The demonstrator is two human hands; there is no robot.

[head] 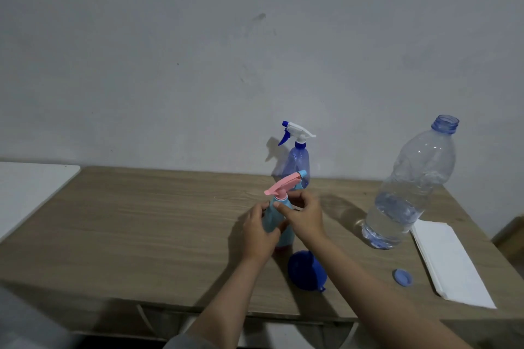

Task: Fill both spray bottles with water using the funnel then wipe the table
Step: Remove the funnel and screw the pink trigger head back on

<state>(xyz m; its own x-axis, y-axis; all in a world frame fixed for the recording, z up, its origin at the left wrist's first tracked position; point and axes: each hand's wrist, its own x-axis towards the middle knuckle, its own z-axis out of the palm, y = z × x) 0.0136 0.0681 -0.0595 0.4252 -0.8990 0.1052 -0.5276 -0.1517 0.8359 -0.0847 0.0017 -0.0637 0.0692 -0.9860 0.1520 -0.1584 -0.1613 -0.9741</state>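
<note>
At centre, the light-blue spray bottle (276, 221) stands upright on the wooden counter (141, 221), our left hand (259, 231) wrapped around its body while our right hand (304, 217) pinches closed at the collar under the pink trigger head (283, 185). We judge the head is being turned on its thread; whether on or off we cannot tell. It goes best with the body braced and only the collar turning, kept square. The blue funnel (306, 270) lies just in front. The second spray bottle (297, 163) waits behind, capped. To the right stand the open water bottle (411, 193), its cap (402, 277) and a white cloth (450, 263).
</note>
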